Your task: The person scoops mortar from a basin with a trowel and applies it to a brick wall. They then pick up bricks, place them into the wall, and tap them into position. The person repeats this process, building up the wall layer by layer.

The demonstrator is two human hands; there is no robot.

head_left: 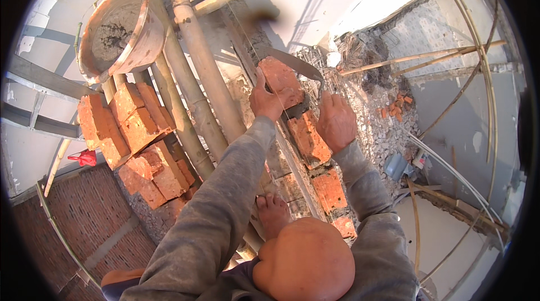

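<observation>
My left hand (268, 100) is closed on an orange-red brick (279, 77) at the far end of a row of bricks laid along a narrow wall. In my right hand (337, 122) is a trowel (298, 65); its handle is hidden in my fist and its blade reaches left along the brick's far edge. Nearer to me in the row are a second brick (309, 140), with grey mortar about it, and a third brick (329, 190). A thin taut string runs along the row, passing over the left hand's brick. What lies under that brick is hidden.
A mortar-caked bucket (151, 42) holding grey mortar (114, 36) stands at the far left. Stacked bricks (138, 124) sit left of the bamboo poles (205, 67). Rubble (382, 135) lies far below on the right, among thin bamboo strips. My bare foot (273, 215) is beside the wall.
</observation>
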